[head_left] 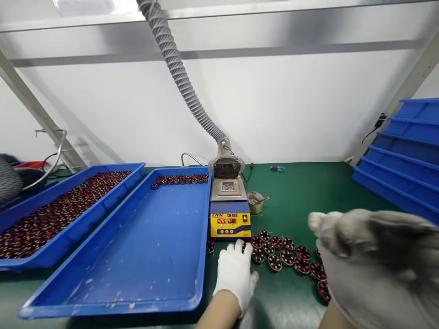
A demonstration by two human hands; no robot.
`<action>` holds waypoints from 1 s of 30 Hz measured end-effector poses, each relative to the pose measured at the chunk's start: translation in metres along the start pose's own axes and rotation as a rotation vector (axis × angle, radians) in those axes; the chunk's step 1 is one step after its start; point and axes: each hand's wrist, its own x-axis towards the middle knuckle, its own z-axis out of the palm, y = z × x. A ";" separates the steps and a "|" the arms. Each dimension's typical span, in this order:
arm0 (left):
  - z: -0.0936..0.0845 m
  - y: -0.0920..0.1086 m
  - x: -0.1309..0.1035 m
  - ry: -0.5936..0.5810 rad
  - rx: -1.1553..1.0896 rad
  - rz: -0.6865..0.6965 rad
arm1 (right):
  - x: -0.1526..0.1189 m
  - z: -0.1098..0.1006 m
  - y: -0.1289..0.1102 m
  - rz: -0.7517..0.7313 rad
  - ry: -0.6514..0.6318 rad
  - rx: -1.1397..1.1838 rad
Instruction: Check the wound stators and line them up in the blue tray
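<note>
Right hand (pixel 377 260) hovers above coils (pixel 288 256); left hand (pixel 236 272) touches them.

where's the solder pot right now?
In the head view the solder pot stands mid-table on the green mat, against the right edge of the near blue tray, under the grey extraction hose, with the small metal cup at its right.

Left hand (pixel 236 273): we wear a clean white knit glove, snug, ending at the wrist.
Right hand (pixel 377 260): our glove is greyish, looser, blurred close to camera.
Forearms: bare, no sleeves showing.
</note>
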 end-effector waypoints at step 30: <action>-0.101 -0.062 -0.006 0.973 0.104 0.516 | 0.046 0.059 0.076 0.067 -0.411 -0.030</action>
